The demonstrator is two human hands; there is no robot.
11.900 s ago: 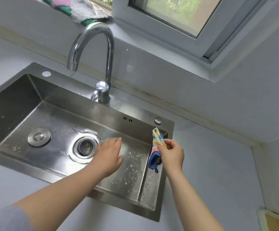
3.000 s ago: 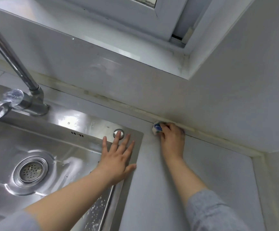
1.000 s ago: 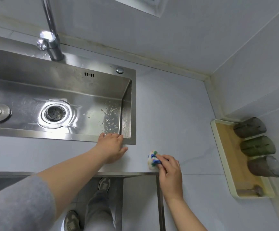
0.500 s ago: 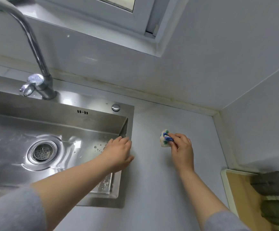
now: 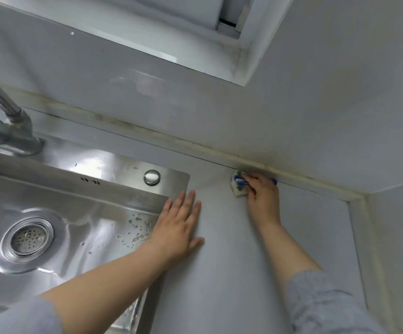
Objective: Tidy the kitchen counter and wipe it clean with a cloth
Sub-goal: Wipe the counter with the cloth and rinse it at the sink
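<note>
A small bunched cloth (image 5: pixel 238 185), white with blue and green marks, lies on the pale counter (image 5: pixel 231 273) right against the stained seam at the back wall. My right hand (image 5: pixel 262 191) grips it, fingers curled over it, and most of the cloth is hidden under the hand. My left hand (image 5: pixel 178 226) rests flat with straight, spread fingers across the right rim of the steel sink (image 5: pixel 113 169) and the counter beside it.
The sink basin holds a strainer drain (image 5: pixel 26 238) and scattered droplets. A tap base (image 5: pixel 14 136) stands at the back left, a round button (image 5: pixel 152 177) sits on the sink's rear ledge. A side wall closes the counter on the right. A window frame hangs above.
My right hand has pushed the cloth from mid-counter back to the wall seam. My left hand has flattened from gripping the sink edge. The view has tilted up, away from the tray.
</note>
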